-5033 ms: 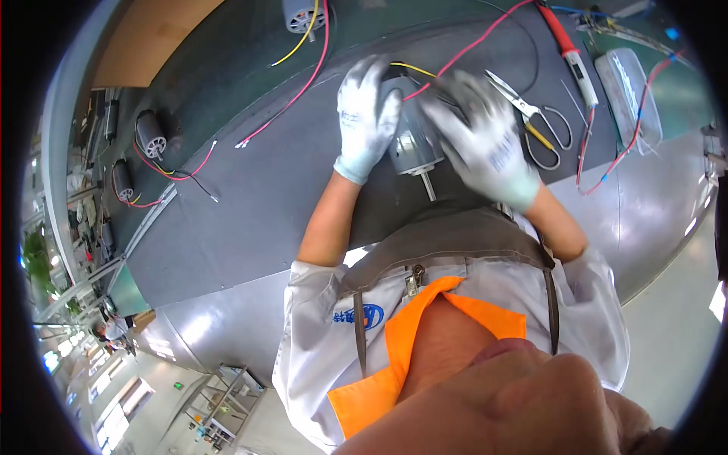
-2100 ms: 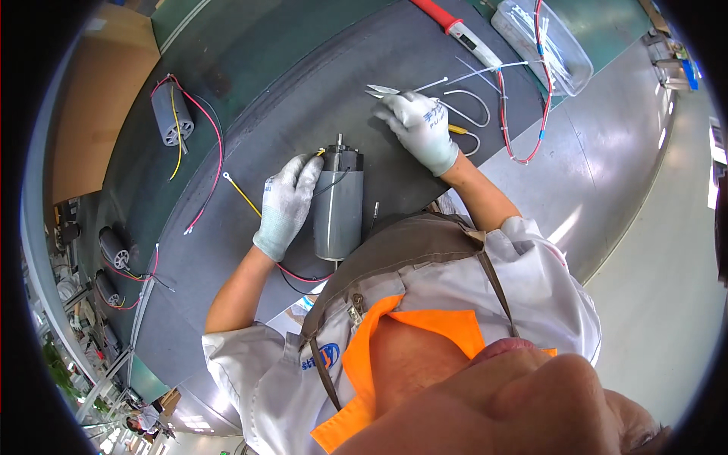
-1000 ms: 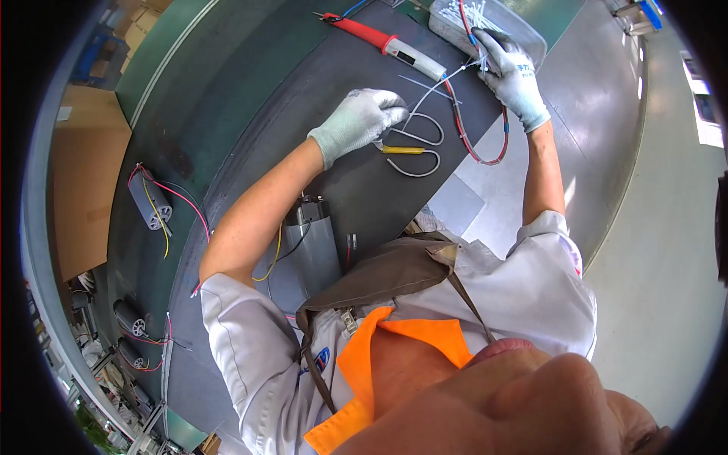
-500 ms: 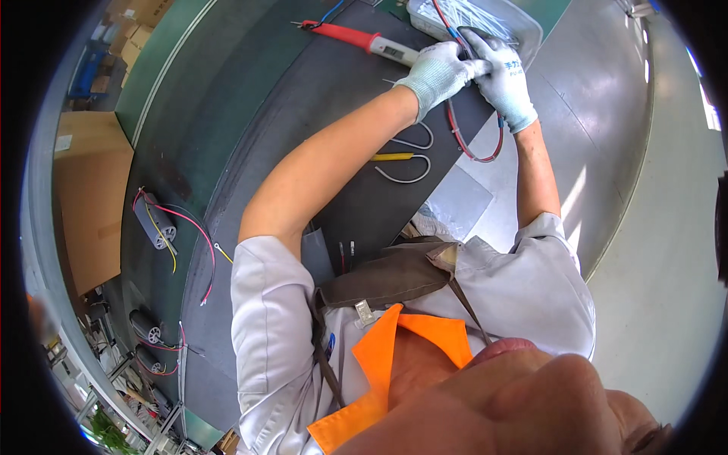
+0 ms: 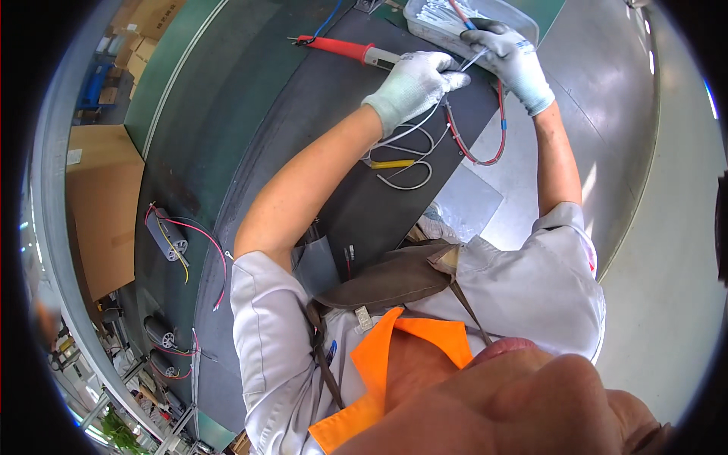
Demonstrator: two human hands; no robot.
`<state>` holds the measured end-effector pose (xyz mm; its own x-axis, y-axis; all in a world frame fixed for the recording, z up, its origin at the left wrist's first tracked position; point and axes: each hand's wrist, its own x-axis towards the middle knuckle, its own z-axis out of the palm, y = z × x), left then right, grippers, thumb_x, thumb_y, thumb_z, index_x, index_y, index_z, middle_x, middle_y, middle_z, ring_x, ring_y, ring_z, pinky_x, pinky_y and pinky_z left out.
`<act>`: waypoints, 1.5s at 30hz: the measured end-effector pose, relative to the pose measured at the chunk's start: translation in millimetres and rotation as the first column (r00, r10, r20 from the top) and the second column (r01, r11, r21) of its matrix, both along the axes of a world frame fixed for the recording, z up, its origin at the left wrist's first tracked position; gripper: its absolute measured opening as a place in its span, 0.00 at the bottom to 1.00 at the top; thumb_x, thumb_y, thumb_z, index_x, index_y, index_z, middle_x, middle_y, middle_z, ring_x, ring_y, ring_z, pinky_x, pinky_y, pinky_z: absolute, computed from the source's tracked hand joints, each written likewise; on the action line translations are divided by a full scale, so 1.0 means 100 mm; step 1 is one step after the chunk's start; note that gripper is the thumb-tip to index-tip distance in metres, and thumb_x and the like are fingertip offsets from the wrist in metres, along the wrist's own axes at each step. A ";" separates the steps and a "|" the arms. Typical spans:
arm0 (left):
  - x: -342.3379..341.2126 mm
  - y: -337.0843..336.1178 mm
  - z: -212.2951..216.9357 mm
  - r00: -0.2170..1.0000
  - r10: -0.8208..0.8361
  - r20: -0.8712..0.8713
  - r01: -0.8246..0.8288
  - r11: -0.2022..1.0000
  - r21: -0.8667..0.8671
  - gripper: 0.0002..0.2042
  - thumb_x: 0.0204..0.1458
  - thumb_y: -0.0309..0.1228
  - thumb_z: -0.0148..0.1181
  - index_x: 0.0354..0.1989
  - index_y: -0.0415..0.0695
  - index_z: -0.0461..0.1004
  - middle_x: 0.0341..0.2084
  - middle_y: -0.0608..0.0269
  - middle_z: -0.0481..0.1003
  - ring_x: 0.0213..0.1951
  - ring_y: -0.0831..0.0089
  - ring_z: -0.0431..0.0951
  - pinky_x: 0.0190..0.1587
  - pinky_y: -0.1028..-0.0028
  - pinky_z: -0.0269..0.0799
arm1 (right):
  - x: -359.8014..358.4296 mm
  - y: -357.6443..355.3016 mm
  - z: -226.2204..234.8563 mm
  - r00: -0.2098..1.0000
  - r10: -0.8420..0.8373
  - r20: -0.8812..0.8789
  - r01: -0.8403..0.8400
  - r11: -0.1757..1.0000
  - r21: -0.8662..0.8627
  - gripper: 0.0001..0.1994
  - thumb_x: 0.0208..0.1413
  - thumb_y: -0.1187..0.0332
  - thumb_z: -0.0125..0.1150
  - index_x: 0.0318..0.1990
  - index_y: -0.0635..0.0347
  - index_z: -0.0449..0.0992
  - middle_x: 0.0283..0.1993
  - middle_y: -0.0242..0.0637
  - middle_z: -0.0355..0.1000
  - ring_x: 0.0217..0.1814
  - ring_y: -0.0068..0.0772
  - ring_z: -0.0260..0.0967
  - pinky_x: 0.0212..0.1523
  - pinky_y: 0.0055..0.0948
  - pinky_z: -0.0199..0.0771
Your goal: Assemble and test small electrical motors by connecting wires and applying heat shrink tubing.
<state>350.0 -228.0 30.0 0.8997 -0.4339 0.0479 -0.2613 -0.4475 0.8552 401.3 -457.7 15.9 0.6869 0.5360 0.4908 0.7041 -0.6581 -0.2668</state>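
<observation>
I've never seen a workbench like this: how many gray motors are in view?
4 visible: one motor partly hidden by the left forearm, another motor near the cardboard box, two more below that. Others may be hidden.

We're in an assembly workshop: wired motors (image 5: pixel 164 235) dot the long green bench (image 5: pixel 205 152), a tub (image 5: pixel 429 35) brims with cable ties (image 5: pixel 444 12), cardboard boxes (image 5: pixel 110 197) stand alongside.

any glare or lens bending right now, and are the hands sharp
In the head view, a bright streak marks the metal surface beyond the right forearm; head view, the grey bar at far left bows; head view, left hand and right hand look fairly crisp.
</observation>
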 end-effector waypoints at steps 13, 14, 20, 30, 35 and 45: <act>-0.73 0.87 0.49 0.871 0.108 -0.480 -0.204 0.967 -0.153 0.11 0.58 0.31 0.64 0.41 0.35 0.81 0.24 0.68 0.75 0.26 0.84 0.69 0.29 0.78 0.66 | 0.64 -0.08 -0.24 0.885 -0.358 -0.298 0.431 0.871 0.236 0.11 0.61 0.62 0.64 0.50 0.46 0.84 0.36 0.35 0.82 0.30 0.20 0.70 0.39 0.26 0.76; -0.85 1.00 0.50 0.870 0.116 -0.479 -0.213 0.965 -0.154 0.11 0.58 0.31 0.64 0.41 0.35 0.81 0.24 0.68 0.75 0.26 0.84 0.69 0.29 0.78 0.66 | 0.64 -0.05 -0.23 0.872 -0.413 -0.261 0.461 0.873 0.160 0.11 0.62 0.61 0.62 0.49 0.45 0.84 0.37 0.40 0.81 0.31 0.29 0.75 0.40 0.29 0.76; -1.54 1.59 0.51 0.870 0.295 -0.395 -0.380 0.912 -0.157 0.10 0.60 0.30 0.61 0.41 0.35 0.80 0.25 0.70 0.74 0.26 0.85 0.69 0.28 0.80 0.64 | 0.75 0.17 -0.24 0.895 -0.424 -0.136 0.398 0.899 -0.180 0.16 0.62 0.59 0.58 0.56 0.45 0.79 0.46 0.50 0.78 0.48 0.53 0.76 0.52 0.40 0.74; -1.79 1.69 0.33 0.779 0.396 -0.486 -0.567 0.775 -0.278 0.13 0.59 0.31 0.64 0.45 0.32 0.79 0.29 0.67 0.79 0.32 0.84 0.75 0.35 0.80 0.70 | 0.07 0.58 0.73 0.934 -0.302 0.189 0.346 0.897 -0.275 0.34 0.54 0.59 0.68 0.69 0.36 0.63 0.65 0.51 0.67 0.60 0.56 0.70 0.57 0.43 0.73; -1.64 1.59 0.22 0.775 0.391 -0.497 -0.533 0.827 -0.179 0.15 0.59 0.34 0.65 0.46 0.35 0.80 0.30 0.71 0.77 0.30 0.87 0.70 0.32 0.82 0.66 | -0.69 1.05 1.12 0.962 0.067 0.264 -0.045 0.995 -0.089 0.22 0.57 0.69 0.62 0.60 0.49 0.75 0.58 0.44 0.75 0.51 0.48 0.75 0.50 0.39 0.76; -1.81 1.72 0.27 0.813 0.372 -0.447 -0.504 0.834 -0.224 0.10 0.59 0.33 0.64 0.38 0.38 0.81 0.24 0.75 0.71 0.27 0.89 0.62 0.28 0.82 0.58 | -0.37 1.48 0.07 0.969 0.080 0.232 -0.010 0.958 -0.288 0.09 0.60 0.68 0.59 0.45 0.53 0.82 0.31 0.36 0.79 0.30 0.33 0.77 0.29 0.32 0.74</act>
<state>169.2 -56.3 57.4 0.9645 -0.0078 -0.2638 0.2609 -0.1217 0.9577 363.9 -309.4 22.7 0.5401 0.7040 0.4612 0.7547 -0.6477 0.1048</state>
